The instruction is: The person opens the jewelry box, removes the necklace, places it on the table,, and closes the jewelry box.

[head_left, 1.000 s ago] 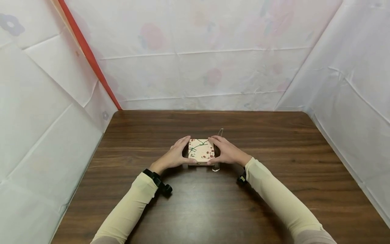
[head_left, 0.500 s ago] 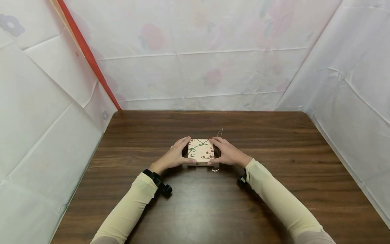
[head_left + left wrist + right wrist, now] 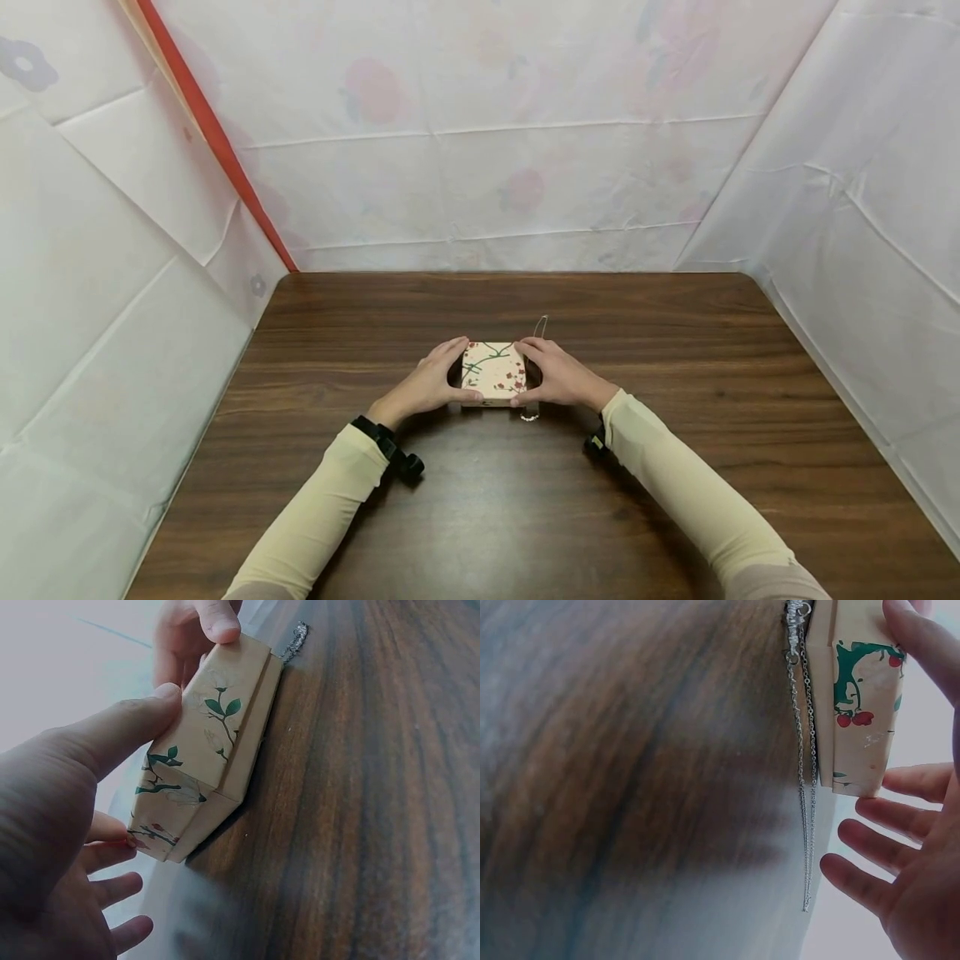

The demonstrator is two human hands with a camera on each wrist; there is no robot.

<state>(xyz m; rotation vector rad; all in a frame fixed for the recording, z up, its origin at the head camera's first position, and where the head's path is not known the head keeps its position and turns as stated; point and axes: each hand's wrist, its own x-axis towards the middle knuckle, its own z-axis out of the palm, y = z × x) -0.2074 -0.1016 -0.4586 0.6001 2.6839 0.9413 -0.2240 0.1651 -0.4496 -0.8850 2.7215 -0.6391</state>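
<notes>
A small cream gift box (image 3: 495, 371) with red flowers and green stems sits on the table between both hands. My left hand (image 3: 431, 379) pinches its left corners, thumb on the near side and fingers at the far side. On the right, my right hand (image 3: 562, 375) holds the other corners the same way. The lid (image 3: 214, 720) covers most of the box, and a plain strip of the base (image 3: 246, 769) shows below it. A thin silver chain necklace (image 3: 808, 817) lies on the table alongside the box's right side, partly hidden by the right hand in the head view.
The dark wood-grain table (image 3: 480, 517) runs back to a floral sheet (image 3: 480, 192). White sheets hang along the left (image 3: 112, 333) and right (image 3: 862, 250) sides. A red strip (image 3: 217, 142) slants down the left back corner.
</notes>
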